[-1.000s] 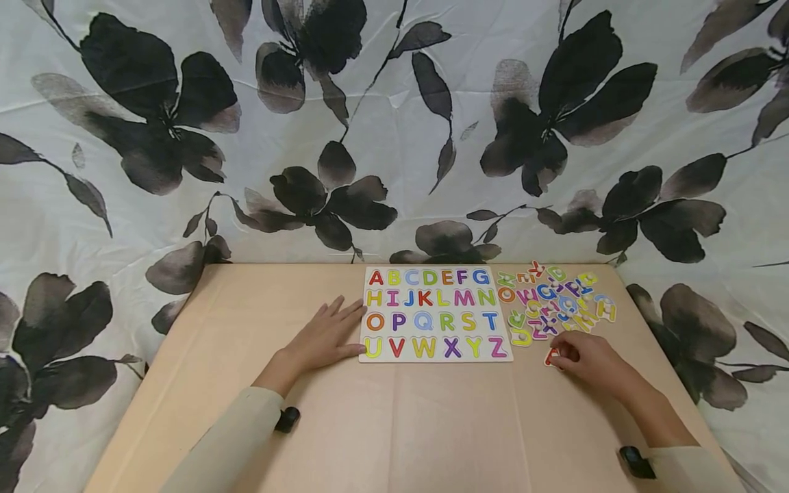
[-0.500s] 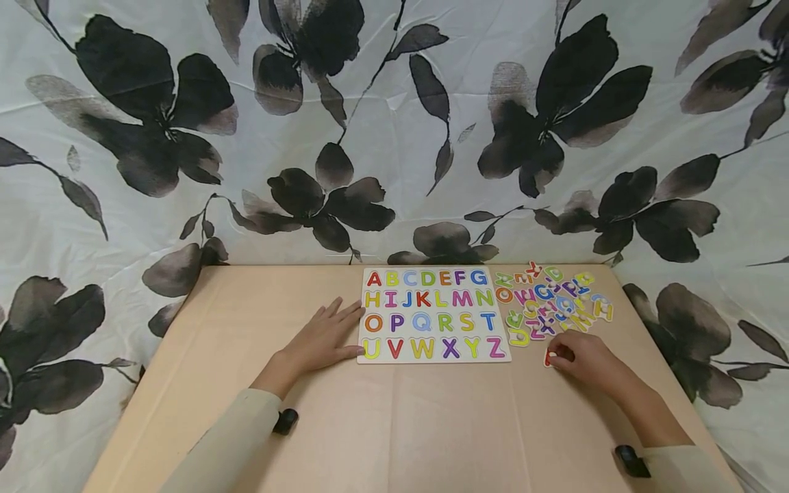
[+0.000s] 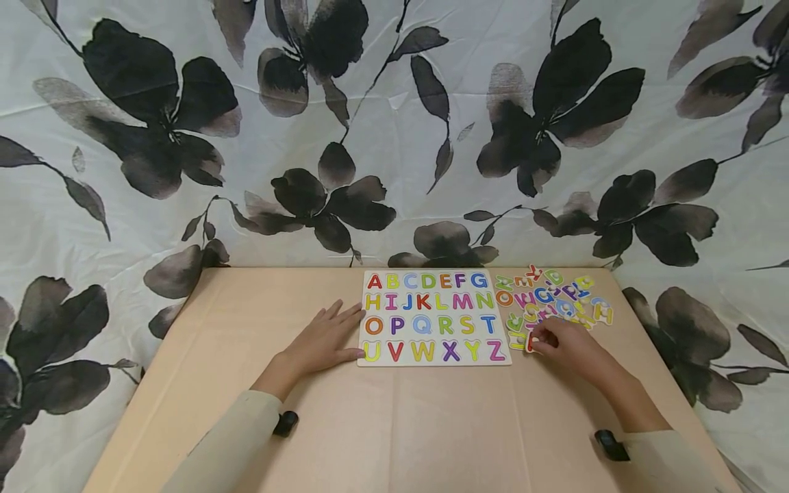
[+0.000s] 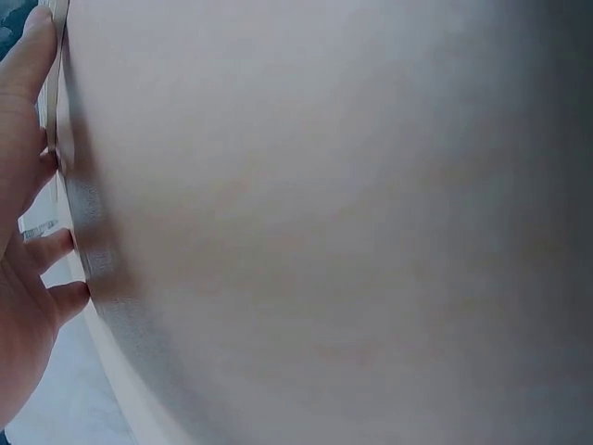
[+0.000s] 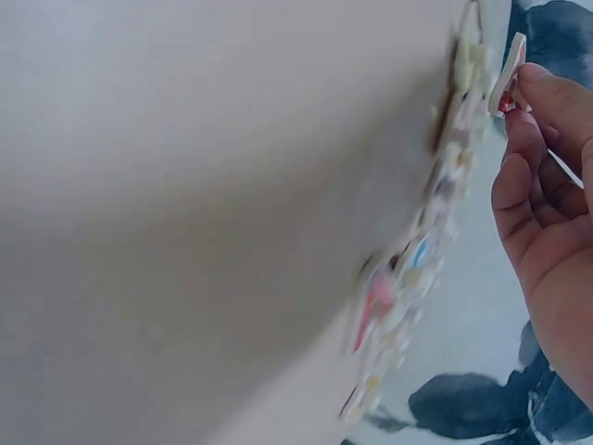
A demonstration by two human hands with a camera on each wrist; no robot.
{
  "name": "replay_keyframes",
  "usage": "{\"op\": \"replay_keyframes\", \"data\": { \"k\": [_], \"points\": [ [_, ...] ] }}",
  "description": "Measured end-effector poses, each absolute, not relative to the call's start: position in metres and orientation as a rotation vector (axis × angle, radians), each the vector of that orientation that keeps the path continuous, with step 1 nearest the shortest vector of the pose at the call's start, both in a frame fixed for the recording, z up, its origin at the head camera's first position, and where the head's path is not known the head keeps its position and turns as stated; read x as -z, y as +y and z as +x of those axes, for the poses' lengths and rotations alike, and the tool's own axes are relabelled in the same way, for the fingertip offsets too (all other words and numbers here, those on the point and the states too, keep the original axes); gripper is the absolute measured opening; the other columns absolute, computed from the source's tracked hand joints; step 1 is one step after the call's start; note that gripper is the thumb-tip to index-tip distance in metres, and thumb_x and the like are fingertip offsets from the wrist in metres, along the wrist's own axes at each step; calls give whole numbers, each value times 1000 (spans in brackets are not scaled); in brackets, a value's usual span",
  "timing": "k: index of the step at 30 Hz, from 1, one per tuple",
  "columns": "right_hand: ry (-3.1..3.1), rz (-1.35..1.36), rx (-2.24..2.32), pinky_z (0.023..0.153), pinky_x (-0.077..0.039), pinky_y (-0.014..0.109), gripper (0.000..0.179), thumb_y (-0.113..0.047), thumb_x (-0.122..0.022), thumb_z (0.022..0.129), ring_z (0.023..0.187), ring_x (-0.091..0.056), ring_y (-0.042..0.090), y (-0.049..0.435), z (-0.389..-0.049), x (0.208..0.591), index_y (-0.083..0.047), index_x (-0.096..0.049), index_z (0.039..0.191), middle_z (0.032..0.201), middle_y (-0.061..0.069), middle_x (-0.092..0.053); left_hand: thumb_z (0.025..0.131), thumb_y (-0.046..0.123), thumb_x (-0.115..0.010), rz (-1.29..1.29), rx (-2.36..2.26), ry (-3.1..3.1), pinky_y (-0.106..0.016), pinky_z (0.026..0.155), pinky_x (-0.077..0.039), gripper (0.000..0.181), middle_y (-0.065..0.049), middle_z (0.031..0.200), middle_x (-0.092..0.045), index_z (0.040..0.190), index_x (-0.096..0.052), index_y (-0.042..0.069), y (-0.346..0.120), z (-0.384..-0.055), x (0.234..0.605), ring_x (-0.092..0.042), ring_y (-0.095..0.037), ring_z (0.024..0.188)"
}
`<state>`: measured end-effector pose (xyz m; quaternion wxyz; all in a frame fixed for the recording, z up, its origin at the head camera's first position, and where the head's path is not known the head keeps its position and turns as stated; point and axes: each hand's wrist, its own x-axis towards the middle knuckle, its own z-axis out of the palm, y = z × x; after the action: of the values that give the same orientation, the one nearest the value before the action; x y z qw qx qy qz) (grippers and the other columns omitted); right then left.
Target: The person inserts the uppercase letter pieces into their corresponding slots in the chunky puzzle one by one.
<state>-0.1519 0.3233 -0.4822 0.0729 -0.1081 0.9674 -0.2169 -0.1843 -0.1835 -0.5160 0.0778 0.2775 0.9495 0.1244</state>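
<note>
A white alphabet puzzle board (image 3: pixel 434 313) with colourful letters from A to Z lies flat at the table's far side. Along its left edge rests my left hand (image 3: pixel 323 335), fingers spread, the thumb at the lower left corner. That same left hand (image 4: pixel 23 306) shows at the left of the left wrist view. My right hand (image 3: pixel 573 349) pinches a red letter piece (image 3: pixel 529 344) between thumb and fingers, just right of the board. In the right wrist view the white-edged letter piece (image 5: pixel 510 83) is tilted, held up above the table; which letter it is cannot be told there.
A pile of loose colourful letter pieces (image 3: pixel 557 296) lies right of the board, some overlapping. The tan table (image 3: pixel 394 431) ends at a floral cloth (image 3: pixel 394 137) behind it. Dark wrist cameras sit beneath both forearms.
My right hand has moved left and slightly away from me, carrying the red letter piece toward the board. The left hand has stayed at the board's left edge.
</note>
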Motion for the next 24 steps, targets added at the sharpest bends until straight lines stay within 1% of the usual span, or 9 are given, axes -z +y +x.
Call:
{"op": "replay_keyframes", "data": {
  "k": [7, 15, 20, 24],
  "points": [
    [2879, -312, 713, 68, -49, 22, 14, -17, -77, 92, 84, -54, 17, 297, -172, 476, -9, -71, 101, 87, -1, -62, 92, 70, -60, 816, -361, 2847, -64, 125, -23, 91, 0, 171, -30, 163, -34, 20, -182, -184, 517, -20, -42, 158],
    [2874, -399, 736, 68, -49, 22, 17, -21, -77, 93, 82, -54, 17, 262, -194, 476, -10, -70, 104, 86, -1, -60, 91, 70, -61, 818, -366, 2847, -63, 125, -23, 92, -1, 170, -31, 163, -35, 19, -182, -185, 518, -21, -43, 158],
    [2874, -403, 745, 73, -52, 25, 18, -22, -77, 94, 85, -55, 17, 230, -207, 475, -11, -70, 106, 90, 0, -62, 91, 70, -61, 833, -347, 2856, -63, 124, -25, 91, -2, 169, -33, 162, -36, 18, -184, -186, 516, -24, -44, 156],
    [2906, -438, 752, 76, -53, 28, 15, -20, -76, 94, 86, -56, 17, 201, -217, 473, -11, -71, 105, 92, 1, -63, 92, 69, -62, 840, -334, 2856, -63, 123, -27, 91, -3, 169, -33, 162, -36, 18, -184, -185, 514, -25, -44, 156]
  ]
}}
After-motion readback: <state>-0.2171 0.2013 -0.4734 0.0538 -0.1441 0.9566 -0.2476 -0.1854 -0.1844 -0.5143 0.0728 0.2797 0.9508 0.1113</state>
